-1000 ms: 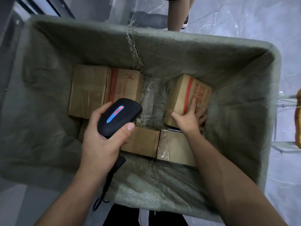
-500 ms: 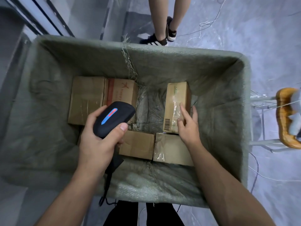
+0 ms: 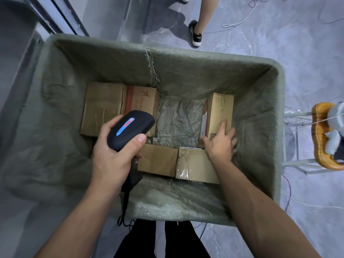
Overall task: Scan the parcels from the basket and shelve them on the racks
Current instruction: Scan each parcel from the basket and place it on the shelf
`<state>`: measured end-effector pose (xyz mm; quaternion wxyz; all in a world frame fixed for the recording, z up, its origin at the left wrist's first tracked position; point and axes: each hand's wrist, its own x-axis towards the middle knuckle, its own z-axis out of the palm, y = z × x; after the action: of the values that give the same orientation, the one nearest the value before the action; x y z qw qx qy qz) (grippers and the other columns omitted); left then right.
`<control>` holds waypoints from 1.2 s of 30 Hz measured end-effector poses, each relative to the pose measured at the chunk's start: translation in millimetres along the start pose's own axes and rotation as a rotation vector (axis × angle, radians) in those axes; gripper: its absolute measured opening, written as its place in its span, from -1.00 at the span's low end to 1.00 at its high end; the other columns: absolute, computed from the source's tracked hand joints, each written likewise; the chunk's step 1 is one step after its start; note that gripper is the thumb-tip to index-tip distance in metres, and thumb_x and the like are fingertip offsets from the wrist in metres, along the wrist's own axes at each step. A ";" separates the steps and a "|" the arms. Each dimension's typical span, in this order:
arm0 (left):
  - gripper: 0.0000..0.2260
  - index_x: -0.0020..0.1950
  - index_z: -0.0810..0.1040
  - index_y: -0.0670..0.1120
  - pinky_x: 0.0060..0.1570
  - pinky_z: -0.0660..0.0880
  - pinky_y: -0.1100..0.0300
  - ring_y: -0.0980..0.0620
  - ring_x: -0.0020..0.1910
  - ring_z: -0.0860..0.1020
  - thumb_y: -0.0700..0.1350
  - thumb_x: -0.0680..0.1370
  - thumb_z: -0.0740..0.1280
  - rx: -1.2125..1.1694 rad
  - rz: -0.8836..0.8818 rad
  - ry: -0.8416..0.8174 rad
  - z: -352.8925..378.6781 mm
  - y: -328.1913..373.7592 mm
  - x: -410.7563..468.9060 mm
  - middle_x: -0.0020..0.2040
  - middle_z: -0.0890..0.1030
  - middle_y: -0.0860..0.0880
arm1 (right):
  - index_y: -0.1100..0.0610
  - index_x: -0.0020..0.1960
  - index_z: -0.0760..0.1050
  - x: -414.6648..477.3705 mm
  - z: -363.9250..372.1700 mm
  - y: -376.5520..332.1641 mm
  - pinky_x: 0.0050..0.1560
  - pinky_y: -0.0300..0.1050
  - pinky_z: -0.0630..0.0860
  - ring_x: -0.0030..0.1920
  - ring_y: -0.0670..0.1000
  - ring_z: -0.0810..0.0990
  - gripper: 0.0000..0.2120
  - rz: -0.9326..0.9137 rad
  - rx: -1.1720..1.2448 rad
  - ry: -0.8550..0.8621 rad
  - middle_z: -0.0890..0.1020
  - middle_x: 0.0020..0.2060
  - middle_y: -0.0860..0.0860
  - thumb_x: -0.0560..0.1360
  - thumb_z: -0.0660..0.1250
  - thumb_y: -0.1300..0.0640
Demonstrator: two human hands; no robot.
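A deep basket lined with green woven sacking (image 3: 186, 71) holds several cardboard parcels. My left hand (image 3: 113, 157) grips a black barcode scanner (image 3: 130, 129) with a lit blue and red strip, held over the left parcels. My right hand (image 3: 221, 144) holds the near end of a narrow cardboard parcel (image 3: 220, 110) at the right of the basket; a white label shows on its left face and a barcode near my fingers. Two parcels (image 3: 158, 159) (image 3: 193, 166) lie side by side in front, and two more (image 3: 102, 107) (image 3: 143, 99) at the back left.
Another person's leg and black shoe (image 3: 196, 34) stand beyond the basket's far wall. A wooden stool seat on a white metal frame (image 3: 322, 135) is at the right. Thin wires trail over the grey floor (image 3: 279, 25). A metal rack frame (image 3: 61, 17) runs along the upper left.
My right hand has turned the narrow parcel, so its labelled side now faces left. The view has pulled back from the basket. The scanner has stayed over the left parcels.
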<state>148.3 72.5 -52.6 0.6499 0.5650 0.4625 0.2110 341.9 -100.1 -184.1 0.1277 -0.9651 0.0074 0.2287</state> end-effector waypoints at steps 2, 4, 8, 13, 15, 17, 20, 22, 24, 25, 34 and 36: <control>-0.42 0.24 0.53 0.13 -0.32 0.56 0.15 -0.02 -0.34 0.58 0.13 0.23 0.53 -0.003 -0.002 0.005 -1.7 0.4 -4.3 -0.09 0.68 -0.05 | -0.05 0.64 -0.08 0.6 -2.3 1.9 0.41 0.31 0.25 0.49 0.30 0.19 -0.08 0.004 -0.008 0.000 0.06 0.58 0.16 0.51 0.44 -0.07; -0.43 0.23 0.53 0.14 -0.33 0.54 0.22 0.00 -0.36 0.58 0.11 0.24 0.55 0.003 0.002 0.011 -3.3 2.5 -9.4 -0.07 0.67 -0.08 | -0.04 0.65 -0.09 3.0 -7.2 4.0 0.43 0.28 0.29 0.47 0.32 0.21 -0.10 0.021 0.016 -0.024 0.07 0.58 0.16 0.53 0.43 0.01; -0.46 0.25 0.52 0.10 -0.35 0.54 0.25 0.05 -0.39 0.56 -0.03 0.30 0.55 0.012 0.022 0.023 -6.1 8.0 -17.8 -0.04 0.66 -0.08 | 0.01 0.66 -0.07 4.5 -21.4 3.3 0.45 0.15 0.27 0.45 0.37 0.25 -0.12 0.031 0.102 -0.069 0.11 0.57 0.20 0.55 0.43 0.08; -0.39 0.25 0.51 0.19 -0.32 0.56 0.26 0.04 -0.30 0.62 0.13 0.23 0.55 0.046 0.051 0.059 -11.5 14.0 -34.7 0.05 0.66 0.05 | -0.05 0.65 -0.07 -9.2 -38.3 1.1 0.51 0.13 0.23 0.50 0.29 0.26 -0.10 -0.077 0.269 -0.127 0.20 0.52 0.20 0.54 0.45 0.11; -0.40 0.24 0.50 0.21 -0.30 0.58 0.24 -0.02 -0.23 0.64 0.14 0.23 0.55 0.044 0.065 0.069 -14.4 15.4 -42.5 0.06 0.67 0.01 | -0.09 0.65 -0.10 -19.0 -46.9 0.5 0.52 0.09 0.20 0.50 0.23 0.27 -0.09 -0.127 0.318 -0.155 0.21 0.52 0.19 0.55 0.44 0.11; -0.40 0.24 0.50 0.23 -0.26 0.60 0.18 -0.07 -0.19 0.64 0.19 0.22 0.54 0.040 0.078 0.072 -18.7 17.0 -51.4 0.07 0.67 -0.08 | -0.11 0.65 -0.11 -30.7 -56.0 -0.1 0.51 0.09 0.21 0.50 0.17 0.29 -0.10 -0.177 0.352 -0.176 0.21 0.52 0.14 0.56 0.44 0.11; -0.33 0.30 0.50 0.13 -0.31 0.56 0.20 -0.02 -0.27 0.62 0.19 0.22 0.53 0.016 0.107 0.072 -26.6 22.0 -66.6 0.06 0.68 -0.09 | -0.11 0.65 -0.11 -47.3 -67.2 -0.5 0.50 0.11 0.25 0.48 0.13 0.33 -0.08 -0.260 0.384 -0.193 0.23 0.51 0.11 0.55 0.44 0.11; -0.30 0.33 0.50 0.09 -0.33 0.55 0.23 0.02 -0.33 0.61 0.18 0.21 0.53 0.008 0.123 0.075 -32.7 27.4 -78.3 0.05 0.68 -0.05 | -0.12 0.65 -0.11 -61.3 -73.6 -0.7 0.50 0.13 0.29 0.47 0.11 0.35 -0.07 -0.301 0.424 -0.208 0.25 0.50 0.10 0.54 0.46 0.11; -0.32 0.32 0.51 0.09 -0.33 0.55 0.22 0.02 -0.36 0.60 0.16 0.22 0.54 0.007 0.146 0.074 -39.4 33.3 -90.4 0.06 0.68 -0.02 | -0.18 0.64 -0.11 -77.1 -79.6 -0.9 0.48 0.17 0.34 0.46 0.09 0.38 -0.05 -0.337 0.491 -0.221 0.28 0.51 0.07 0.51 0.47 0.10; -0.33 0.31 0.51 0.09 -0.34 0.55 0.22 0.01 -0.37 0.59 0.14 0.23 0.55 0.004 0.160 0.070 -43.4 35.8 -96.8 0.07 0.68 -0.01 | -0.23 0.62 -0.11 -85.8 -82.1 -0.4 0.47 0.20 0.36 0.45 0.07 0.39 -0.03 -0.355 0.525 -0.228 0.29 0.51 0.05 0.50 0.48 0.09; -0.48 0.21 0.54 0.16 -0.31 0.55 0.08 -0.01 -0.44 0.56 0.04 0.28 0.58 0.020 0.274 -0.005 -90.5 52.9 -160.2 -0.11 0.69 0.02 | -0.59 0.44 -0.02 -165.8 -109.8 13.9 0.28 0.28 0.53 0.42 0.03 0.41 -0.02 -0.567 0.789 -0.211 0.33 0.47 -0.05 0.30 0.52 -0.07; -0.50 0.23 0.53 0.12 -0.30 0.60 0.07 0.01 -0.44 0.56 -0.01 0.31 0.55 0.029 0.308 -0.012 -98.8 56.9 -176.3 -0.13 0.68 0.04 | -0.58 0.45 -0.01 -181.4 -117.8 18.7 0.33 0.28 0.49 0.43 0.02 0.41 -0.02 -0.607 0.822 -0.204 0.34 0.47 -0.05 0.28 0.52 -0.09</control>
<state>-5.7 0.8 70.8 0.6044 0.6397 0.3696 0.2982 229.9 -155.6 -6.6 0.5567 -0.7668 -0.1958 0.2525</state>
